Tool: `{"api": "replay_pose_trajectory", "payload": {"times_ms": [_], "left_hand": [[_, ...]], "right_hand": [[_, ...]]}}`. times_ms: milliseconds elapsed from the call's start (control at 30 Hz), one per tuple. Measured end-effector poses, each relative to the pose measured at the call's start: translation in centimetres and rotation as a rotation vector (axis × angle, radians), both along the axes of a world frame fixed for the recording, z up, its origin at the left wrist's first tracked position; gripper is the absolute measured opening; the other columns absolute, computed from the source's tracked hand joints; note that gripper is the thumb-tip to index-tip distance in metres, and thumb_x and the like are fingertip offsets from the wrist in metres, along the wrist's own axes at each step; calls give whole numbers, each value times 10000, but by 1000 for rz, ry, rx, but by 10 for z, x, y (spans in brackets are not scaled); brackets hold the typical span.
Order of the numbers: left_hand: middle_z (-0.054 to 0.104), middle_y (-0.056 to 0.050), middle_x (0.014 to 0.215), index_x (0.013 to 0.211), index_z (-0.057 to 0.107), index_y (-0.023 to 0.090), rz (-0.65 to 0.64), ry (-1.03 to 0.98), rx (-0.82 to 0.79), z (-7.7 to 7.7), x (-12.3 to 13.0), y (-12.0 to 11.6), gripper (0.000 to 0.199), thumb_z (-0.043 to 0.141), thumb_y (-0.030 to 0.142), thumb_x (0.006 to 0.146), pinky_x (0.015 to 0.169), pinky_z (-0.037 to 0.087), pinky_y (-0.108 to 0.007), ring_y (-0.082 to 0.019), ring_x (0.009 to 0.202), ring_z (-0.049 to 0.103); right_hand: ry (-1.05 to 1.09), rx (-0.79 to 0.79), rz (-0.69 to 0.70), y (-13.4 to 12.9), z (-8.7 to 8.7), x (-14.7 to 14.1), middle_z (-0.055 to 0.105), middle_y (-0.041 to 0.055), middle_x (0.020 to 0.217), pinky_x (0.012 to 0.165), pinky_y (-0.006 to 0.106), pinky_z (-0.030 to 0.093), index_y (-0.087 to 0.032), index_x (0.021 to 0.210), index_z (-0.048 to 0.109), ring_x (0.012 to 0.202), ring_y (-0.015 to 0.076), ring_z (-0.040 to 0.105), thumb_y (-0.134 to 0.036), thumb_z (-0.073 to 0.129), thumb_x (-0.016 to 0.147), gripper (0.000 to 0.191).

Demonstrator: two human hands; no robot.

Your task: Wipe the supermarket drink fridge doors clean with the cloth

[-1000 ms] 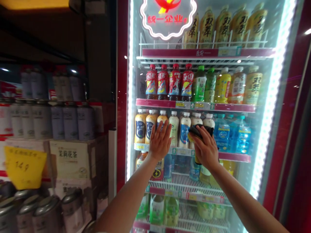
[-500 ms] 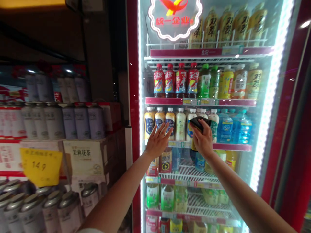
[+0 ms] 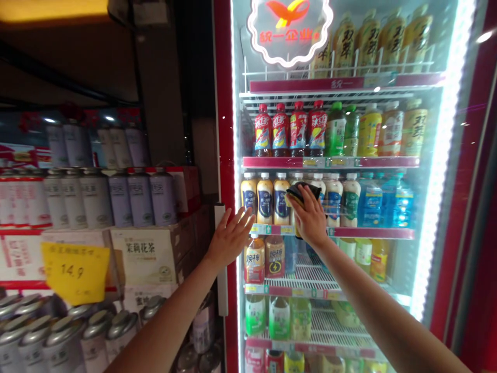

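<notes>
A black cloth [image 3: 305, 189] with yellow along its left side is pressed flat-handed toward the glass door [image 3: 399, 269] of a lit drinks cooler, about mid-height and nearer the door's left edge than its right. The cloth is bunched; its visible upper part has its long axis running roughly side to side, one end toward the left edge and the other toward the right, while a narrow fold points down beside the palm. It has no clear front end.

The right hand [image 3: 311, 217] grips the cloth, fingers laid over it and pointing up and slightly left. The left hand [image 3: 230, 238] is open and empty, fingers spread up and to the right, at the door's left edge beside a pale upright handle [image 3: 222, 269]; whether it touches the glass I cannot tell.

Behind the glass, cream bottles with blue labels [image 3: 265, 199] stand left of the cloth, and blue bottles [image 3: 370, 202] stand farther right. Red-capped bottles [image 3: 280, 129] fill the left of the shelf above. A glowing sign [image 3: 289, 33] shows near the door's upper left corner. Outside, left of the cooler, purple cans [image 3: 140, 199] stand on boxes [image 3: 145, 254], near a yellow price sign [image 3: 75, 272].
</notes>
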State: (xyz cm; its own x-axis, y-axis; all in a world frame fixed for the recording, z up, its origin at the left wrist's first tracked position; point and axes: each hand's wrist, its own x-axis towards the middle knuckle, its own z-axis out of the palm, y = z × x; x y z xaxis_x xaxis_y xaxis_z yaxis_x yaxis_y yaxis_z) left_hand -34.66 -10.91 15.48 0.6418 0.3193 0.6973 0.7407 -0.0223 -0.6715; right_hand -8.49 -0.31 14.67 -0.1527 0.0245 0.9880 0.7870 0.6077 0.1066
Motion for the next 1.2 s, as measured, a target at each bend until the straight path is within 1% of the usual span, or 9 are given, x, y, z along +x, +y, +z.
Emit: {"api": "replay_pose_trajectory", "payload": {"times_ms": [100,167,333,467,633,733,867,1100,1200], "left_hand": [[490,-98,1570,1528,452,165,-35,-2,61,0,-9,-3,590,525,118,944,1323,176,-428,-215,1548,282],[516,-90,1552,1536,436,163,-56,7,76,0,-10,-2,596,532,123,949,1326,166,-414,-203,1550,274],[560,-98,1515,1464,514,139,-52,8,71,-4,-12,-1,498,555,198,971,1322,176,-445,-231,1523,349],[574,-83,1506,1459,518,164,-72,-15,38,-7,-14,-3,483,539,213,979,1309,222,-451,-226,1491,413],[583,-102,1496,1454,523,145,-96,-54,34,-10,-17,-3,475,508,230,987,1292,267,-457,-238,1479,433],[591,-110,1486,1439,537,131,-110,-48,37,-13,-20,-3,460,485,224,992,1280,291,-458,-245,1465,455],[599,-118,1477,1441,534,121,-135,-53,50,-18,-23,-3,462,478,220,993,1274,305,-461,-248,1457,466],[524,-123,1545,1546,397,115,-134,-88,66,-22,-23,-2,554,445,248,1010,1288,272,-434,-238,1526,345],[495,-145,1564,1581,316,82,-150,-121,140,-23,-23,0,621,459,291,1015,1292,261,-445,-256,1559,258]], "right_hand": [[150,-31,2,-1,23,-27,376,108,1642,1160,562,404,-304,1471,549,1530,329,330,-152,473,998,502],[101,-42,12,-5,32,-49,360,110,1652,1180,574,374,-297,1492,524,1541,329,305,-166,473,1003,509],[-291,42,58,-12,10,-59,378,112,1646,1213,551,322,-314,1543,443,1539,294,318,-212,550,992,571],[-295,70,49,-7,0,-46,409,74,1634,1216,511,334,-341,1525,462,1529,268,346,-193,561,981,572],[-125,14,45,-9,26,-76,391,97,1640,1207,555,344,-293,1488,516,1538,297,325,-155,524,986,521],[-279,54,144,-13,32,-95,433,86,1617,1233,522,326,-256,1473,526,1532,249,344,-121,470,1003,493],[-420,78,261,-14,35,-97,499,71,1573,1225,493,359,-247,1412,588,1513,215,380,-121,458,1017,434],[-335,38,328,-16,85,-111,576,54,1506,1190,481,420,-306,1255,725,1455,252,466,-148,546,992,356],[-371,21,348,-17,90,-112,624,35,1454,1192,508,414,-329,1244,731,1425,247,502,-124,552,977,382]]}}
